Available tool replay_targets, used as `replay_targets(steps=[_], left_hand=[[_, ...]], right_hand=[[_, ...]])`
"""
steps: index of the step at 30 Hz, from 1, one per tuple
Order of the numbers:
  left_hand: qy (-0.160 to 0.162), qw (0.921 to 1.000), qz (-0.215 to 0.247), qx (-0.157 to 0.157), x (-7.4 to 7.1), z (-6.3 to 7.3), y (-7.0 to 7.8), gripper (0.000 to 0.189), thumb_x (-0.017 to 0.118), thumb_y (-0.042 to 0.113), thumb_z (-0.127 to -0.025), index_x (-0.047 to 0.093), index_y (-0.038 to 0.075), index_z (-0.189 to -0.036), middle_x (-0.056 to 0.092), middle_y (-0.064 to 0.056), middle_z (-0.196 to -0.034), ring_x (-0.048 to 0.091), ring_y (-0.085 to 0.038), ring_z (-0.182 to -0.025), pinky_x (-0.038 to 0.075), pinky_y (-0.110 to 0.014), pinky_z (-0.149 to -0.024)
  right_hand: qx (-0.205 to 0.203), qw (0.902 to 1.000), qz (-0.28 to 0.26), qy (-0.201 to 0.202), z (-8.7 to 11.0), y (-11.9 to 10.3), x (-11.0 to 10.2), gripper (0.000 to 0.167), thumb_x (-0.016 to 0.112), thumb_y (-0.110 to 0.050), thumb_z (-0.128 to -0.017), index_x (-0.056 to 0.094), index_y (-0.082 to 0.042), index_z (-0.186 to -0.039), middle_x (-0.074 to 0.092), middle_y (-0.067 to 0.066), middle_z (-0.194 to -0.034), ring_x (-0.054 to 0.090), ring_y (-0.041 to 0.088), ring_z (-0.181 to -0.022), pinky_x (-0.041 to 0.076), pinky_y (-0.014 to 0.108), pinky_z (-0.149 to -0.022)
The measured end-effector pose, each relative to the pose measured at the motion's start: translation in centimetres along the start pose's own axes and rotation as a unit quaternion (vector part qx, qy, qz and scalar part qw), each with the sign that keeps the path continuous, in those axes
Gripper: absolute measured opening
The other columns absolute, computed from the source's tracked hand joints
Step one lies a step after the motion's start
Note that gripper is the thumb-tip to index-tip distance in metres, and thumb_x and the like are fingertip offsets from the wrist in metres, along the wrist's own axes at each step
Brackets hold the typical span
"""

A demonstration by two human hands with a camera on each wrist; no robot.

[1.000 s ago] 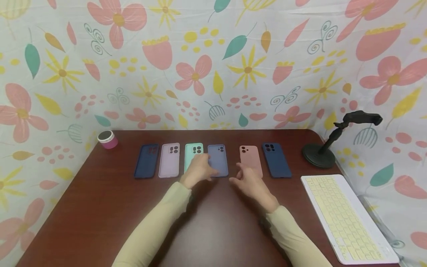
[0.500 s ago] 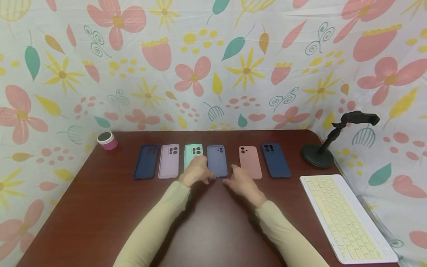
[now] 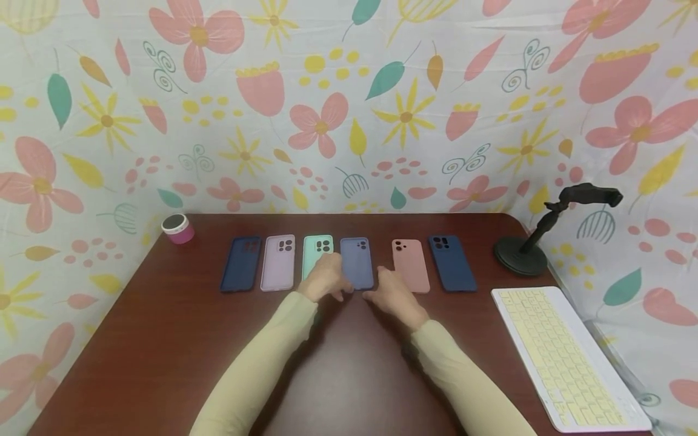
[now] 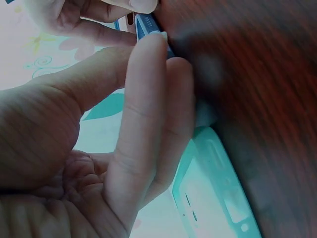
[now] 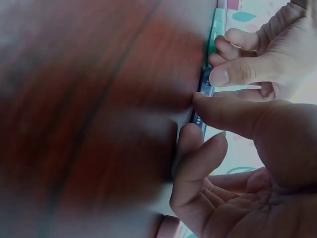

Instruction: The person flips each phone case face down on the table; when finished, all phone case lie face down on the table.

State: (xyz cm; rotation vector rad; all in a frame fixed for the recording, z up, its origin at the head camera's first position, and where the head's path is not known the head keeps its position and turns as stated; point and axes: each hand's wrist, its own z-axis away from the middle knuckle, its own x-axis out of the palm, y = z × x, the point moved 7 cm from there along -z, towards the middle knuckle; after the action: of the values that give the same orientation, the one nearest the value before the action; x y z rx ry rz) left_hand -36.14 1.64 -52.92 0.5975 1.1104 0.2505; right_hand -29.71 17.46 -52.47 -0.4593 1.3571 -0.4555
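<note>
A lavender-blue phone case (image 3: pixel 357 260) lies on the table in a row with several others. My left hand (image 3: pixel 325 277) is at its near left corner, thumb and fingertips pinching that end; the left wrist view shows only a sliver of the case (image 4: pixel 146 24) beyond my fingers. At the near right corner is my right hand (image 3: pixel 395 295), its thumb against the near edge of the case (image 5: pixel 196 119) and its fingers curled beside it. A mint phone case (image 3: pixel 316 248) is partly hidden behind my left hand. The pink phone case (image 3: pixel 411 266) lies just right of my right hand.
A lilac case (image 3: pixel 278 263) and a dark blue case (image 3: pixel 240 263) lie left on the table (image 3: pixel 163 339); another blue case (image 3: pixel 452 263) lies right. A pink-and-white round container (image 3: pixel 178 229), a black stand (image 3: pixel 521 255) and a keyboard (image 3: pixel 569 357) stand near the sides.
My right hand has moved left, away from the pink case, to the lavender-blue case's near right corner. My left hand has shifted slightly at the left corner. The cases stay in place.
</note>
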Motion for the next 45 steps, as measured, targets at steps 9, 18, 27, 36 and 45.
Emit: replay_targets(steps=[9, 18, 27, 36, 45], left_hand=[[-0.01, 0.9995, -0.027, -0.009, 0.6, -1.4, -0.5, 0.059, 0.097, 0.022, -0.077, 0.071, -0.006, -0.123, 0.076, -0.002, -0.066, 0.077, -0.013, -0.053, 0.068, -0.033, -0.087], [-0.009, 0.9995, -0.027, 0.01, 0.6, -0.9, 0.5, 0.049, 0.095, 0.02, -0.079, 0.073, -0.004, -0.116, 0.078, -0.008, -0.072, 0.076, -0.014, -0.051, 0.068, -0.034, -0.088], [-0.029, 0.9986, -0.016, 0.041, 0.0, 1.1, 2.5, 0.031, 0.078, 0.027, -0.095, 0.073, -0.003, -0.102, 0.078, -0.014, -0.076, 0.076, -0.02, -0.053, 0.065, -0.031, -0.07], [-0.04, 0.9986, -0.001, 0.035, 1.5, -1.2, 0.9, 0.047, 0.063, 0.053, -0.106, 0.067, 0.013, -0.084, 0.073, -0.004, -0.059, 0.076, -0.015, -0.053, 0.06, -0.026, -0.072], [-0.01, 0.9991, 0.006, 0.04, 1.0, 0.8, 2.4, 0.07, 0.053, 0.07, -0.106, 0.074, 0.003, -0.104, 0.076, -0.008, -0.067, 0.076, -0.018, -0.053, 0.063, -0.031, -0.076]], right_hand=[[0.0, 0.9999, -0.003, -0.01, 1.5, -2.0, -1.7, 0.067, 0.081, -0.017, -0.097, 0.053, 0.012, -0.15, 0.067, 0.03, -0.146, 0.067, 0.042, -0.134, 0.056, 0.056, -0.114], [-0.004, 1.0, 0.006, -0.003, -0.3, 0.0, -0.2, 0.064, 0.075, -0.016, -0.102, 0.05, 0.009, -0.155, 0.067, 0.029, -0.145, 0.068, 0.04, -0.134, 0.056, 0.055, -0.113], [-0.006, 0.9998, 0.014, 0.013, -0.6, 1.1, -0.1, 0.065, 0.074, -0.017, -0.101, 0.049, 0.008, -0.156, 0.075, 0.023, -0.128, 0.073, 0.031, -0.112, 0.062, 0.049, -0.099], [0.001, 0.9994, -0.006, 0.033, -0.5, 1.7, -0.4, 0.065, 0.077, -0.016, -0.099, 0.051, 0.004, -0.155, 0.07, 0.005, -0.087, 0.066, 0.017, -0.078, 0.056, 0.034, -0.073], [-0.009, 0.9978, -0.02, 0.062, 0.6, 1.2, -1.2, 0.069, 0.08, -0.014, -0.096, 0.051, 0.005, -0.156, 0.069, 0.005, -0.083, 0.064, 0.016, -0.075, 0.054, 0.032, -0.07]])
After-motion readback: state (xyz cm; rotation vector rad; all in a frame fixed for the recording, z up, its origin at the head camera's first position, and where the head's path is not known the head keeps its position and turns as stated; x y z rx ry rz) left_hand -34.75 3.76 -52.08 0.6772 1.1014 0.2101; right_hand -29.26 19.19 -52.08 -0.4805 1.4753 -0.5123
